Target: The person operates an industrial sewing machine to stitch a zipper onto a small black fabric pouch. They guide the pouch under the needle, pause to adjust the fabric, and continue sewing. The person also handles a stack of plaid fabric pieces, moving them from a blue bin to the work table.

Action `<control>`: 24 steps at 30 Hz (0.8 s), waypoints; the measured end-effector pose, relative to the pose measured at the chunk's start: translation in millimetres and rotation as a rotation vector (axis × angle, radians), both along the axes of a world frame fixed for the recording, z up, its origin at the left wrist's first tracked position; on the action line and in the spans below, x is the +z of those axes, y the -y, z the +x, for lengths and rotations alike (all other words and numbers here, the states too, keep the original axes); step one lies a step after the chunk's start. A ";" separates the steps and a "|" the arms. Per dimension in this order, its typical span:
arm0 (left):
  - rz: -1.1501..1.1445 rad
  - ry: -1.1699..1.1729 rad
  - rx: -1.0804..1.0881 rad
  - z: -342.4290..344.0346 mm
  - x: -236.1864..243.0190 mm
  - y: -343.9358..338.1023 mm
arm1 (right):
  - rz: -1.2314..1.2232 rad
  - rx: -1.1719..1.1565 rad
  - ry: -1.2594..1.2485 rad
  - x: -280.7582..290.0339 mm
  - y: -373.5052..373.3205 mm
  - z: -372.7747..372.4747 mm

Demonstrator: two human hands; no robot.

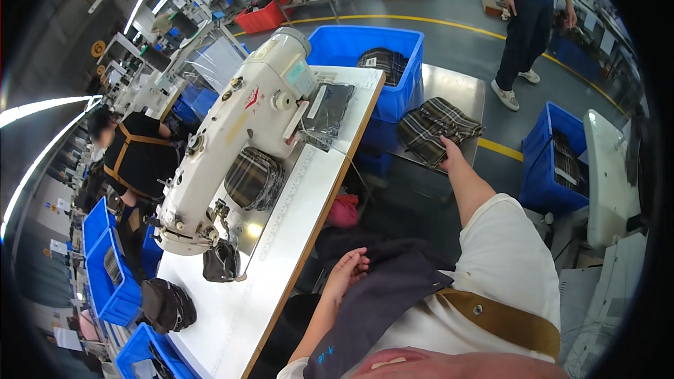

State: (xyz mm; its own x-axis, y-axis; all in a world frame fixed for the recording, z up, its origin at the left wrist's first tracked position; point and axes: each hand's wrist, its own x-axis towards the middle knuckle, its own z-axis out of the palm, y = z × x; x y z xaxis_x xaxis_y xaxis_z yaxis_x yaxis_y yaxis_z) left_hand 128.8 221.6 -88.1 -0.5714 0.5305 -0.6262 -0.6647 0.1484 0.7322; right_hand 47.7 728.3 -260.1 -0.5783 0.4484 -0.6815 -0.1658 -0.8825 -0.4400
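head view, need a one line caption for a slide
Seated at a sewing machine, the right hand grasps a plaid garment on a side table; the left hand rests on the lap.

I see a long white sewing table (281, 267). On it stands a cream sewing machine (232, 133), with plaid fabric (254, 179) under its arm. Dark folded pieces (328, 109) lie at the far end, a dark bundle (167, 304) near me. Beside it, a metal side table (460, 88) carries plaid garments (437, 130).
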 end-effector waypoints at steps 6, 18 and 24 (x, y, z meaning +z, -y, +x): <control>0.104 -0.047 -0.038 6.0 -19.6 9.4 | 0.016 0.052 0.041 3.3 18.5 52.3; -0.091 -0.274 0.573 1.5 -127.1 68.7 | 0.208 0.056 0.354 14.3 24.2 162.7; -0.257 -0.513 0.098 1.9 -245.9 120.2 | 0.442 0.053 0.641 3.5 -47.3 231.0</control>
